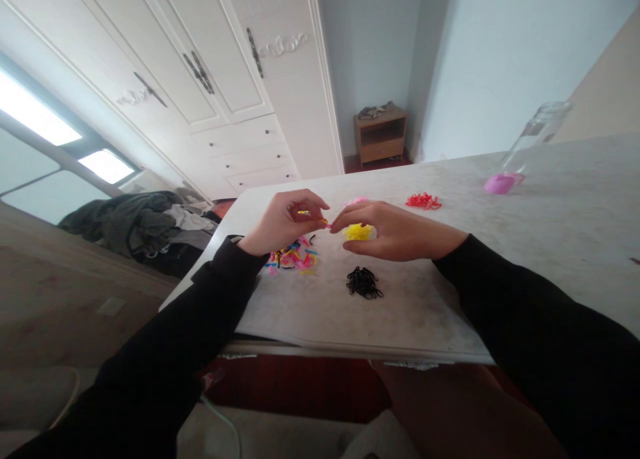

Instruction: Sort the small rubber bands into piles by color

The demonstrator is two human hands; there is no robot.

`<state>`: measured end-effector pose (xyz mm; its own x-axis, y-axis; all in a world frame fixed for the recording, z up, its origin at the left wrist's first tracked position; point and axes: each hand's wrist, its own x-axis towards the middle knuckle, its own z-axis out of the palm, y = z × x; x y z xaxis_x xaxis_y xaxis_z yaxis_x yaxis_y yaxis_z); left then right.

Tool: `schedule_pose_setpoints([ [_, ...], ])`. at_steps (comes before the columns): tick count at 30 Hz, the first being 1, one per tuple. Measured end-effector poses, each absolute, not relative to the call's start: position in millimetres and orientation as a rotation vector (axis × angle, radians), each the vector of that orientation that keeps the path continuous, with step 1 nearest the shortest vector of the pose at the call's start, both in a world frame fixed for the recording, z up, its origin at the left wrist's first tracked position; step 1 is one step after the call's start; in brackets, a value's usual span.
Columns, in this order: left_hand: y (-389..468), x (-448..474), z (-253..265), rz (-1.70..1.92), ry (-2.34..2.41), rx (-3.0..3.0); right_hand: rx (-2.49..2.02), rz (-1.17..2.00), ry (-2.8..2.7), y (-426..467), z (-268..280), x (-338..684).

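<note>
A pale table (pixel 410 312) is standing before the person. The right hand (pixel 395 229) is hovering over it, thumb and fingers apart. Below the left hand (pixel 285 220), a mixed heap of small elastic bands (pixel 303 259) is lying; a black heap (pixel 364 282) is resting nearer the front edge. The left fingertips are pinching a few coloured bands (pixel 326 224).
</note>
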<state>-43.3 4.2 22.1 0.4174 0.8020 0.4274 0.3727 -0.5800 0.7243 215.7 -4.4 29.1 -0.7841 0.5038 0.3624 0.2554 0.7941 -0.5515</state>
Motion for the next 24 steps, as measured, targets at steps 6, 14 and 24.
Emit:
schedule_pose_setpoints([
  [6, 8.2, -37.9, 17.6, 1.198, 1.017, 2.078, -0.918, 0.445, -2.325, 13.0, 28.0, 227.4],
  [14, 4.8, -29.1, 13.5, 1.122, 1.011, 1.968, -1.259, 0.218, -2.438, 36.4, 11.0, 240.1],
  [24, 4.9, -28.3, 9.8, 1.055, 0.996, 1.933, -1.166, 0.273, -2.37, 29.9, 11.9, 236.1],
])
